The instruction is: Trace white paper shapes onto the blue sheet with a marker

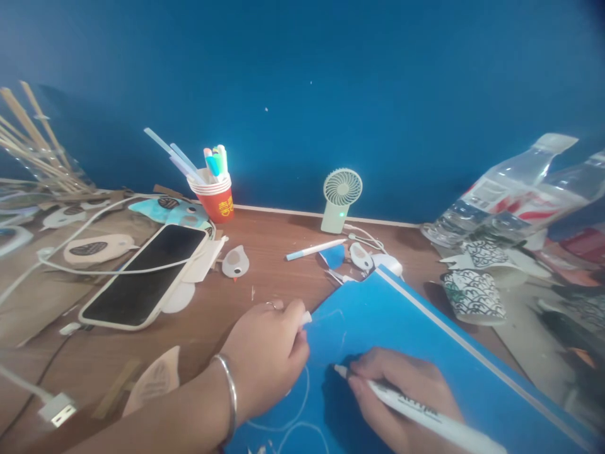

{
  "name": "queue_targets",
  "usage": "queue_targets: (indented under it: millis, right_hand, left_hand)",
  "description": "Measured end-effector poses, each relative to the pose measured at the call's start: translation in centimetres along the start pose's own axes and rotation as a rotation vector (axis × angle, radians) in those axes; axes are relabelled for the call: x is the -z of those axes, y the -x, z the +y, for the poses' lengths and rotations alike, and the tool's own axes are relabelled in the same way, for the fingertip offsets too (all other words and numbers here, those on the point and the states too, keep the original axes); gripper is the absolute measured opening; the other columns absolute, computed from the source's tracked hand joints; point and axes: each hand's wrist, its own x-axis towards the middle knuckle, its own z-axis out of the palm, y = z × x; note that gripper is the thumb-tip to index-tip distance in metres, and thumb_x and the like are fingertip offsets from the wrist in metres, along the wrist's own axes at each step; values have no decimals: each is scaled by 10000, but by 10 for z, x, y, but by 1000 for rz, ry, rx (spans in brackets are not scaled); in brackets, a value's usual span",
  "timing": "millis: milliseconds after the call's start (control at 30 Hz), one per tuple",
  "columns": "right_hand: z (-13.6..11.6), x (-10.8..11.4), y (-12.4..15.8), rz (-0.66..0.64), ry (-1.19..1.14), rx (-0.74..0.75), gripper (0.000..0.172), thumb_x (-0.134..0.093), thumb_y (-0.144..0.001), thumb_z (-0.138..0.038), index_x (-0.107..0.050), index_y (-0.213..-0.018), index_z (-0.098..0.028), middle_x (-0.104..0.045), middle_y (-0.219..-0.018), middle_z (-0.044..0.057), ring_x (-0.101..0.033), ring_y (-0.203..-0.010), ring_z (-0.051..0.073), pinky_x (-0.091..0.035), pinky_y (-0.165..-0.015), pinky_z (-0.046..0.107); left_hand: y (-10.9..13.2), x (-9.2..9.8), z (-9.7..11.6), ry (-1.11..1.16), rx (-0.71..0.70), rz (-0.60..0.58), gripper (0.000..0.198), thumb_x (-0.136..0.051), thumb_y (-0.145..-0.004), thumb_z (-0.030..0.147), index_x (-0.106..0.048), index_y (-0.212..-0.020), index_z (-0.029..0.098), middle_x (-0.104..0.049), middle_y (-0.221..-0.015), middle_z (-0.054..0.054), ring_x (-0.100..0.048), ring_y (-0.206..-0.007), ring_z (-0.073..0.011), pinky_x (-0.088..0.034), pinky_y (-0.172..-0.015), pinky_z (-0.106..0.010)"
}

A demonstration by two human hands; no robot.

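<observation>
A blue sheet of paper (401, 328) lies on the wooden table at the front right, with thin white lines drawn on it. My right hand (401, 394) is closed round a white marker (425, 416), whose tip touches the sheet. My left hand (265, 353), with a metal bangle on the wrist, rests curled on the sheet's left edge. It pinches something small and white that I cannot make out.
A phone (146, 274) with a white cable lies at the left among paper cut-outs. A red cup of pens (215, 192), a small green fan (339, 198) and a pen (314, 250) stand behind. Plastic bottles (510, 189) and patterned cut-outs (472, 293) are at the right.
</observation>
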Motion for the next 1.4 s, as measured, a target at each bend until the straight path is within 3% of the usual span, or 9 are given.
queue_targets:
  millis: [133, 400, 700, 1067, 1400]
  right_hand:
    - [-2, 4, -2, 29, 14, -90, 192, -525, -757, -301, -547, -588, -213, -533, -477, -17, -456, -406, 101, -358, -413, 203]
    - [-5, 4, -2, 1, -34, -89, 203, -525, -753, -288, -538, -573, -196, -528, -492, -18, -456, -427, 95, -350, -427, 193]
    - [1, 16, -17, 51, -139, -439, 252, -518, -733, -352, -497, -547, -183, -464, -461, -31, -373, -430, 95, -269, -383, 189]
    - [-2, 7, -11, -36, -107, -129, 220, -516, -729, -251, -496, -525, -172, -465, -454, -36, -383, -417, 79, -303, -427, 194]
    - [1, 12, -13, 1, -86, -274, 244, -511, -747, -324, -527, -553, -177, -507, -491, -21, -412, -451, 101, -312, -430, 200]
  left_hand:
    - [-1, -1, -1, 3, -6, 0, 100, -371, -776, 243, -364, -681, 215, -472, -646, 6, -449, -610, -178, -253, -537, -295]
    - [0, 1, 0, -11, 0, -7, 96, -369, -774, 233, -368, -681, 208, -466, -648, 3, -449, -614, -173, -256, -537, -295]
    - [0, 3, 0, -11, 4, -6, 108, -353, -787, 214, -357, -679, 209, -458, -637, 9, -442, -608, -169, -252, -534, -285]
    - [1, 1, 1, -12, -9, -2, 90, -367, -787, 215, -357, -698, 218, -460, -658, 10, -450, -629, -179, -277, -562, -290]
    - [1, 3, 3, -19, 4, -6, 102, -360, -782, 212, -349, -681, 219, -459, -641, 12, -439, -613, -181, -262, -539, -287]
